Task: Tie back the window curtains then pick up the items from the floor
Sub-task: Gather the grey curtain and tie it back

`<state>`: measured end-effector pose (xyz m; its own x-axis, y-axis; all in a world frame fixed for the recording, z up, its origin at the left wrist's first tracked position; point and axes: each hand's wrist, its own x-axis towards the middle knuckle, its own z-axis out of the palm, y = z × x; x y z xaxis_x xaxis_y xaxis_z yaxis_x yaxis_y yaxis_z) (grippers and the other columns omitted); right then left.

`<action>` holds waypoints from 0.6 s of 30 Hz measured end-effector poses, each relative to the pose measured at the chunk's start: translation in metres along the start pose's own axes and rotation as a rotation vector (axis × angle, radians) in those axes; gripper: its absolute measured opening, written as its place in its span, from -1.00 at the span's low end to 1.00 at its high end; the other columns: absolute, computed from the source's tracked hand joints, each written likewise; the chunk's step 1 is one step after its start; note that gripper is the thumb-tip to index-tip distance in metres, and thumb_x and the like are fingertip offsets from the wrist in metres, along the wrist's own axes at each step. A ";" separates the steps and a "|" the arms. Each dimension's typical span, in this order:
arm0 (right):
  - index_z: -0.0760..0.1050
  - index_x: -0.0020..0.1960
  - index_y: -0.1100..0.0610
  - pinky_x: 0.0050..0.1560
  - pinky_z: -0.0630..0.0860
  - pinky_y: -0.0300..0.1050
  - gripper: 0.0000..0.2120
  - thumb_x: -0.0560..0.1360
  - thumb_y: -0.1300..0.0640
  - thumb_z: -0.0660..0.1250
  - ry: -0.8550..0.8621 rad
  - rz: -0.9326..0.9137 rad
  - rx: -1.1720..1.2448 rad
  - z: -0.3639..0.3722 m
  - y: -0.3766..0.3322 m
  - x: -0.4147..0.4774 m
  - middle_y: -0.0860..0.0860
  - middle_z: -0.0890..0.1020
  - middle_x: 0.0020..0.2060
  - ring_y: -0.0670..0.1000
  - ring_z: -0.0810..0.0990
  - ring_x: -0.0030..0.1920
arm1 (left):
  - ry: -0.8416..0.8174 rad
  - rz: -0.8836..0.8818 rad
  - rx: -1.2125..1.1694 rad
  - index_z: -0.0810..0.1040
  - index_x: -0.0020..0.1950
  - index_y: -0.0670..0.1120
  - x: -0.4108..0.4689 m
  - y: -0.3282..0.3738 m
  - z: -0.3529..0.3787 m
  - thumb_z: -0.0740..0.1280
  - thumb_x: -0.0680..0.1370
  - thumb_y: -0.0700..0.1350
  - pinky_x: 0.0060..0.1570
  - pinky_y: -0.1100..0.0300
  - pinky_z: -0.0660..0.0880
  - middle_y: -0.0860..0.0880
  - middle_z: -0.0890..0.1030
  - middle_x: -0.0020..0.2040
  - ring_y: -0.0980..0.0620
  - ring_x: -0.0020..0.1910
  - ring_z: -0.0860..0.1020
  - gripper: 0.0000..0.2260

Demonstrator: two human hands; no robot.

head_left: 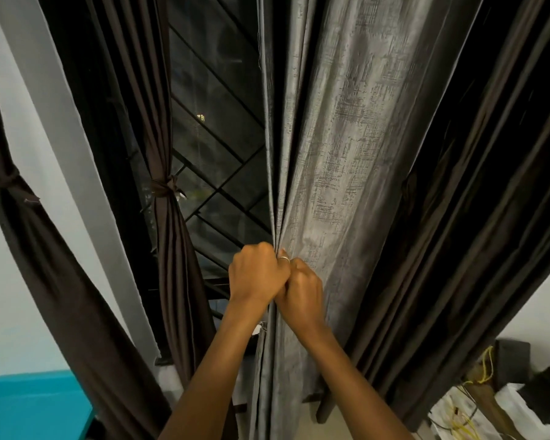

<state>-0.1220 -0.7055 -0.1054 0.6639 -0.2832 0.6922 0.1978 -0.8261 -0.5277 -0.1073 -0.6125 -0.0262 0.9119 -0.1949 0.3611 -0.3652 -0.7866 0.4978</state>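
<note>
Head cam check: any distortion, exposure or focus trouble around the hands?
Head view: wide-angle lens splays vertical lines outward; left hand and right hand, gripping the grey curtain, are sharp and evenly lit; window dark; brown curtain folds sink near black.

The middle curtain [346,154] is silvery grey with a darker crosshatched pattern. The tied curtain [175,249] is plain dark brown. The ledge [29,404] is teal, the wall [23,281] white, the cords [486,366] yellow.

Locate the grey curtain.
Head view, centre: the grey curtain hangs between window grille (left) and dark curtain (right), its edge gripped by left hand and right hand.
</note>
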 end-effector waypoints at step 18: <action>0.66 0.21 0.16 0.10 0.54 -0.20 -0.75 0.56 0.10 0.44 -0.103 0.394 0.096 -0.051 0.096 0.068 0.01 0.73 0.01 -0.05 0.67 -0.01 | 0.036 0.008 -0.023 0.46 -0.35 -0.13 0.015 -0.015 0.009 0.21 0.65 0.00 -0.34 0.14 0.34 -0.05 0.50 -0.38 -0.09 -0.35 0.51 -0.60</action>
<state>-0.0946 -0.8286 -0.0836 0.7699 -0.5140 0.3782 -0.0222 -0.6139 -0.7891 -0.0866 -0.6091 -0.0353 0.9018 -0.1796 0.3931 -0.3772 -0.7711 0.5130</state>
